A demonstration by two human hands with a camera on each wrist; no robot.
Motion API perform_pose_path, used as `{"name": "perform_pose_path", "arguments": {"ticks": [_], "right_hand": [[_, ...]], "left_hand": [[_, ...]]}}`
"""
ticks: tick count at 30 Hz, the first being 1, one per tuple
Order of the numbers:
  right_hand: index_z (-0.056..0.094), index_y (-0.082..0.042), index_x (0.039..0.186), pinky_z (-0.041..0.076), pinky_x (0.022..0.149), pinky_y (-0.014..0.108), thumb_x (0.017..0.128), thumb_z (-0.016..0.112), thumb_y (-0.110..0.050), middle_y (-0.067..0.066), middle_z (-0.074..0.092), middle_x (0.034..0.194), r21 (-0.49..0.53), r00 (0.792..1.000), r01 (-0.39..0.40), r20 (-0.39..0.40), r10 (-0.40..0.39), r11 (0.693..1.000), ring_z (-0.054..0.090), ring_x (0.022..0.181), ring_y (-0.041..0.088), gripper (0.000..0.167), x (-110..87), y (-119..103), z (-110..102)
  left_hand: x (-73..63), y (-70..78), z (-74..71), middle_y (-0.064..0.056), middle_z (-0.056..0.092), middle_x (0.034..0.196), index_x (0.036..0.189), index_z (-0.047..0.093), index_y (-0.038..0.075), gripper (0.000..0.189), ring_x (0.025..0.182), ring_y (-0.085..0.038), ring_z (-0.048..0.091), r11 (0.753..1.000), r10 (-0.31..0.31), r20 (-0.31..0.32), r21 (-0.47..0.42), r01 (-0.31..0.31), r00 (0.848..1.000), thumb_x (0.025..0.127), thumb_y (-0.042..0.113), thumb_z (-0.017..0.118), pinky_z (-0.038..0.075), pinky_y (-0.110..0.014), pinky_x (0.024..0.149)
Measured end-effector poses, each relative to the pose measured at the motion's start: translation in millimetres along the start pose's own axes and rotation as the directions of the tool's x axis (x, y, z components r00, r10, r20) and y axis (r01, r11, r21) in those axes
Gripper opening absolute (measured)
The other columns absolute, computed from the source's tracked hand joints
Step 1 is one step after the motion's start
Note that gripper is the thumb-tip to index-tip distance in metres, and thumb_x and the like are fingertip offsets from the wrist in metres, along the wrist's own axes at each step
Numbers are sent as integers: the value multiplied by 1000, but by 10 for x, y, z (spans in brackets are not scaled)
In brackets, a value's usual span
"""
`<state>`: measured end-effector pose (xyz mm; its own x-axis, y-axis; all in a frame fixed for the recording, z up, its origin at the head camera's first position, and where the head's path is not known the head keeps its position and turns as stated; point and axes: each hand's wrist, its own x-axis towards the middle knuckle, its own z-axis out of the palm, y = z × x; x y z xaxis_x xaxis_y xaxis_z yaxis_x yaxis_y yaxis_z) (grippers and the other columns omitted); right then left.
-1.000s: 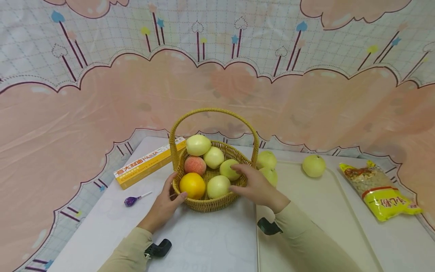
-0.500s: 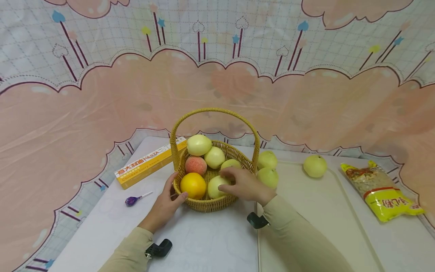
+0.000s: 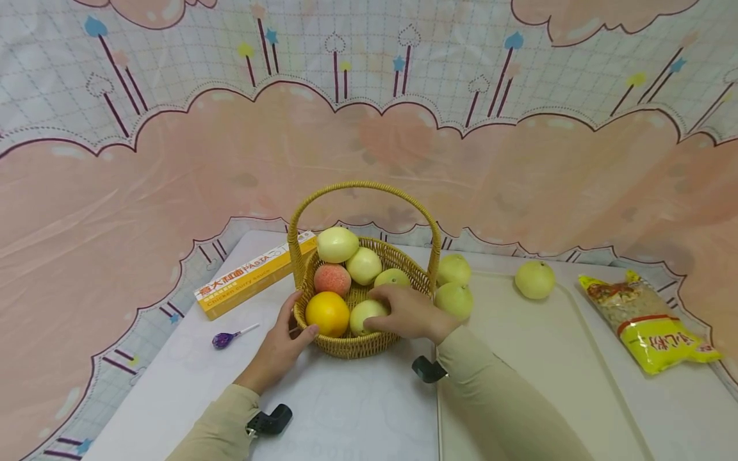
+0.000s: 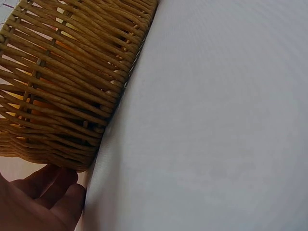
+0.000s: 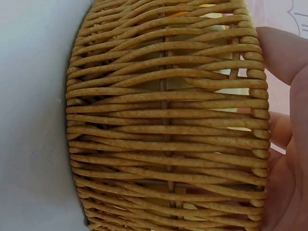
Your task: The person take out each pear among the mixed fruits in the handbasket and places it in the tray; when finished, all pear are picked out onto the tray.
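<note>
A wicker basket (image 3: 360, 347) with a tall arched handle stands on the white table. My left hand (image 3: 282, 346) holds its left end, thumb at the front near an orange (image 3: 327, 314); in the left wrist view my fingers (image 4: 60, 187) lie against the wickerwork. Reaching over the right rim, my right hand (image 3: 410, 312) grips a round pale green fruit (image 3: 364, 315) at the basket's front, thumb before it and fingers behind. Other pale green fruits (image 3: 364, 266) and a peach (image 3: 332, 280) lie around it. In the right wrist view the basket wall hides the gripped fruit.
A pasta box (image 3: 254, 278) and a purple lollipop (image 3: 223, 340) lie left of the basket. On the right are a cream tray (image 3: 519, 371), loose pale green fruits (image 3: 453, 301) and a yellow food packet (image 3: 648, 326). A patterned cloth (image 3: 369, 147) hangs behind.
My right hand has moved left and farther into the basket, its fingers closing round the front pale green fruit, which has shifted slightly left. The left hand stays on the basket.
</note>
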<state>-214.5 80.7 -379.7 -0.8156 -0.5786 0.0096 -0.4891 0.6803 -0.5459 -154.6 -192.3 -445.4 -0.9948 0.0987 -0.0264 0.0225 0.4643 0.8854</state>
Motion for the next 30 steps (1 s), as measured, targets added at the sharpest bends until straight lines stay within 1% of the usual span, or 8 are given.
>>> {"name": "perform_pose_path", "arguments": {"ticks": [6,11,15,17,22,24,28,30], "right_hand": [[64,-14,131,48,94,38,83,76,-49,-1,67,122,-14,1000,-16,11,16,1000,60,105,19,61,19,-18,-2],[64,-14,131,48,95,38,81,79,-50,-1,66,123,11,999,-26,21,26,1000,60,106,19,64,30,-34,-9],[64,-12,130,48,94,38,82,78,-48,-1,67,121,17,1000,-19,12,19,1000,60,104,18,62,28,-32,-1],[63,-11,130,48,95,37,83,77,-45,0,67,120,29,1000,-17,-6,17,999,60,104,18,59,29,-23,9],[63,-8,127,47,99,38,88,74,-33,3,66,120,128,995,-15,-91,27,992,59,109,19,48,29,4,36],[65,-8,125,47,100,39,91,72,-29,3,66,120,150,992,-3,-125,22,989,59,111,20,41,27,18,49],[70,-9,121,48,97,40,95,69,-27,2,68,116,120,987,36,-163,-16,992,60,107,21,31,22,31,69],[71,-10,120,49,95,40,95,69,-28,2,69,113,90,987,52,-159,-37,995,60,104,20,30,20,34,74]], "left_hand": [[-1,5,-1,-27,29,157,159,11,24,78,137,-43,41,1000,-1,-2,1,1,1000,100,41,59,32,-56,113],[-7,14,-4,-27,27,158,159,11,24,78,138,-43,39,1000,-3,0,-6,3,1000,100,41,59,31,-56,114],[-12,20,-3,-27,27,158,159,11,23,78,139,-43,38,1000,-3,2,-9,3,1000,100,40,59,31,-56,114],[-12,21,-2,-27,27,158,159,11,23,78,138,-43,38,1000,-4,2,-9,4,1000,100,40,59,31,-55,114],[-17,28,-3,-27,27,158,159,11,23,78,138,-43,39,1000,-9,1,-5,9,1000,100,40,59,31,-56,113],[-20,31,-4,-27,27,158,159,11,23,78,138,-43,39,1000,-12,1,-3,12,1000,100,40,59,32,-56,113],[-19,31,-4,-26,27,158,159,11,24,78,138,-43,39,1000,-17,4,-5,17,1000,100,41,59,31,-55,113],[-18,31,-3,-26,27,158,159,10,24,78,139,-43,38,1000,-18,4,-8,18,1000,100,41,59,31,-55,114]]}}
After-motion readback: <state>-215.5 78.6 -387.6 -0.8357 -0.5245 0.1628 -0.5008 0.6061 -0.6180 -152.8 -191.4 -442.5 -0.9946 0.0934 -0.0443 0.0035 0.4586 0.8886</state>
